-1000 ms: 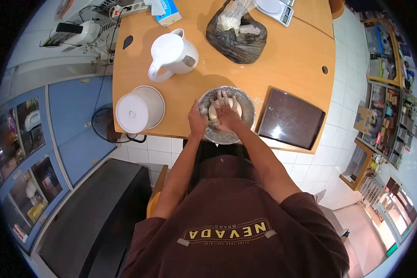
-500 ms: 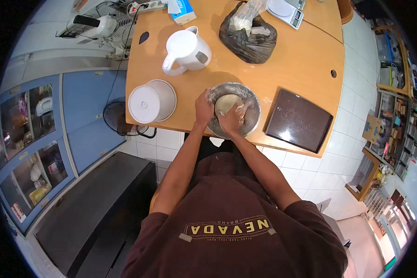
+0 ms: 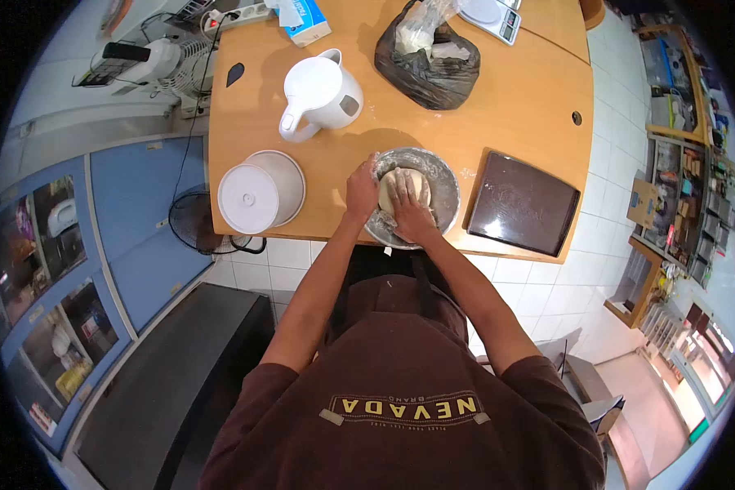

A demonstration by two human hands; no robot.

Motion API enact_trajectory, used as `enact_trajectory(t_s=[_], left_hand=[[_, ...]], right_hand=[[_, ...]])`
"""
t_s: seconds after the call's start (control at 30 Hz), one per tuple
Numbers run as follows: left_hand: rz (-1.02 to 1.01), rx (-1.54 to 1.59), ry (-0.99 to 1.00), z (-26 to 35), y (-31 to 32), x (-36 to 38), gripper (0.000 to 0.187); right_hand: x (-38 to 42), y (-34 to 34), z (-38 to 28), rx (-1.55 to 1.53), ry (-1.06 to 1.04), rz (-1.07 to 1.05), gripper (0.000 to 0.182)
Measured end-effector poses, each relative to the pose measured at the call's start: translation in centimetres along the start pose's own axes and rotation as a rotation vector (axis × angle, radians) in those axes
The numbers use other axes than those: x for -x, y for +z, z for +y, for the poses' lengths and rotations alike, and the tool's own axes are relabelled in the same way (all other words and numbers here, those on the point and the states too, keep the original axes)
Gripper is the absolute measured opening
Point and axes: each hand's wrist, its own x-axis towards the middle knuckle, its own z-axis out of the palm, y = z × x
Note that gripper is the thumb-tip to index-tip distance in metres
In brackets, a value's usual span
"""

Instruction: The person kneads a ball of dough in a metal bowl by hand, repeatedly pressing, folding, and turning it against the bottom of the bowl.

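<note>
A floury metal bowl [image 3: 443, 175] stands at the near edge of the wooden table, with a pale ball of dough [image 3: 419, 181] inside it. My left hand [image 3: 363, 189] grips the bowl's left rim, fingers closed over the edge. Flat on top of the dough lies my right hand [image 3: 410, 206], its fingers stretched out and dusted with flour. Part of the dough is hidden beneath that hand.
Left of the bowl are a white lidded tub [image 3: 261, 192] and a white electric kettle [image 3: 322, 94]. A dark baking tray [image 3: 523, 204] lies to the right. Behind are a black plastic bag [image 3: 429, 77], a kitchen scale [image 3: 490, 18] and a tissue box [image 3: 306, 23].
My right hand has gone from curled fingers at the dough's side to lying flat on top of it. My left hand stays on the bowl's rim. The view has shifted slightly.
</note>
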Motion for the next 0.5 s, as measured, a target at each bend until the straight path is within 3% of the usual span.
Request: enact_trajectory(t_s=[0.23,0.33,0.5], left_hand=[[-0.015,-0.001,-0.012,1.0,-1.1,0.4,0.060],[0.080,0.035,0.128,-0.4,-0.2,0.3,0.059],[0.053,0.058,0.144,-0.7,-0.1,0.4,0.061]], right_hand=[[-2.0,1.5,-0.5,-0.077,0.145,-0.040,0.097],[-2.2,1.5,-0.6,-0.125,0.196,-0.073,0.100],[-2.0,0.3,-0.7,-0.147,0.182,-0.055,0.100]])
